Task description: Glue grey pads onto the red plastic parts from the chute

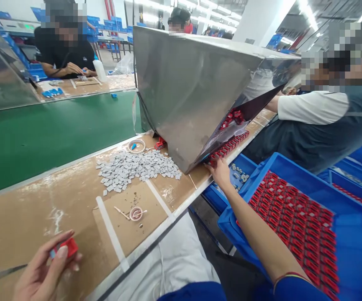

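Note:
My left hand point(47, 267) is closed around a small red plastic part point(69, 247), held above the brown work surface at the lower left. My right hand point(220, 172) reaches to the lower edge of a big sheet-metal hood point(196, 92). Its fingertips touch the near end of a row of red parts point(231, 144) lined up under the hood; whether they grip one is hidden. Between the hands lies a spread of small grey square pieces point(137, 167). Closer to me stands a little cup point(136, 214) with a thin stick in it.
A blue tray point(275, 161) filled with rows of red parts sits at my right, beside a smaller blue bin point(242, 167). A green conveyor belt point(58, 133) runs behind the bench. One co-worker point(64, 46) sits across, another point(319, 113) at the right.

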Action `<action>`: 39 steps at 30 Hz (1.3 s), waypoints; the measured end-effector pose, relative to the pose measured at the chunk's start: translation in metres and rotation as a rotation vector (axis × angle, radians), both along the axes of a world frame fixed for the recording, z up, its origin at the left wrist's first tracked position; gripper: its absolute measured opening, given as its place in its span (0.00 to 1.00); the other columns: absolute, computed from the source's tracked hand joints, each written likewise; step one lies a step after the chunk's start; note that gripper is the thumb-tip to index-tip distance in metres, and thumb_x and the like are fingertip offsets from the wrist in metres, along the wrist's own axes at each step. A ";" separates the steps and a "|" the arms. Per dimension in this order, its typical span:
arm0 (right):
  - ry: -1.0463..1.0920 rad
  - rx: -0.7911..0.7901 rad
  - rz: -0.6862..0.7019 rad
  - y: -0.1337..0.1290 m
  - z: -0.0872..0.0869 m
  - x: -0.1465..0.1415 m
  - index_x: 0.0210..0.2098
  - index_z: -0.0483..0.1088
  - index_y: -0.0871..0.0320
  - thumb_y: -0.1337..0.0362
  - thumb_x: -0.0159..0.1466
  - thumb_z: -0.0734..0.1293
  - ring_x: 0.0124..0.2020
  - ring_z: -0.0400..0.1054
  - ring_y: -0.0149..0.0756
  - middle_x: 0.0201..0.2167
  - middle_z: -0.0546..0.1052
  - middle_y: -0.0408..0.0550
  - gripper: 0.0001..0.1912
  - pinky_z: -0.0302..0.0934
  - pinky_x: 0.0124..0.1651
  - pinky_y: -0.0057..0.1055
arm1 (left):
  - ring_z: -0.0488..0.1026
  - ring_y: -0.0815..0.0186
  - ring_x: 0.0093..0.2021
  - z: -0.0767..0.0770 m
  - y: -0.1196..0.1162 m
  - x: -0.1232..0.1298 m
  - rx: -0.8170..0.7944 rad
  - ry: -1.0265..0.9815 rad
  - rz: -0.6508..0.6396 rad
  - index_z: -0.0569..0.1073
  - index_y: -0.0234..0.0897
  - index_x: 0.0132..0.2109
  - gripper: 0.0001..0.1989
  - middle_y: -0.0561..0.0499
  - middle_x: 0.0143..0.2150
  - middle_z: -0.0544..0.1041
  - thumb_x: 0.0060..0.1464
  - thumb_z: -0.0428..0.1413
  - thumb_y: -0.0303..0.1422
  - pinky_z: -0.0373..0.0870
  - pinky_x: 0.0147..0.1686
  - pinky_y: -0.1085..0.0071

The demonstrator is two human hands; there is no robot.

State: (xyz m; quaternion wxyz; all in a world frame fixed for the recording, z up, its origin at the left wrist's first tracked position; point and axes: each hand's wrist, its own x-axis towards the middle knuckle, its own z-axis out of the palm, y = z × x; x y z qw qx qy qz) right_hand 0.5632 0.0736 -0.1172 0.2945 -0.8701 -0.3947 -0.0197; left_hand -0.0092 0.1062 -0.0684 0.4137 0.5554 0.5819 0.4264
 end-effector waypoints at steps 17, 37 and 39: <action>-0.023 0.296 0.057 -0.053 0.069 -0.084 0.40 0.77 0.58 0.51 0.66 0.66 0.31 0.74 0.42 0.32 0.80 0.51 0.17 0.69 0.41 0.40 | 0.75 0.64 0.23 -0.015 -0.058 0.088 -0.327 -0.647 -0.171 0.77 0.33 0.43 0.40 0.48 0.24 0.79 0.45 0.60 0.68 0.74 0.25 0.71; 0.594 0.090 0.918 -0.024 0.043 -0.245 0.49 0.75 0.56 0.61 0.69 0.69 0.30 0.70 0.34 0.34 0.77 0.46 0.10 0.67 0.33 0.30 | 0.77 0.63 0.45 -0.026 -0.051 0.086 0.040 -0.237 -0.267 0.82 0.45 0.51 0.14 0.48 0.45 0.76 0.57 0.66 0.32 0.77 0.44 0.71; 0.574 0.120 0.934 -0.021 0.046 -0.247 0.45 0.77 0.55 0.62 0.70 0.68 0.30 0.70 0.34 0.33 0.77 0.46 0.07 0.66 0.34 0.30 | 0.77 0.62 0.46 -0.026 -0.052 0.086 0.054 -0.256 -0.264 0.82 0.44 0.50 0.13 0.47 0.46 0.77 0.57 0.67 0.31 0.76 0.45 0.71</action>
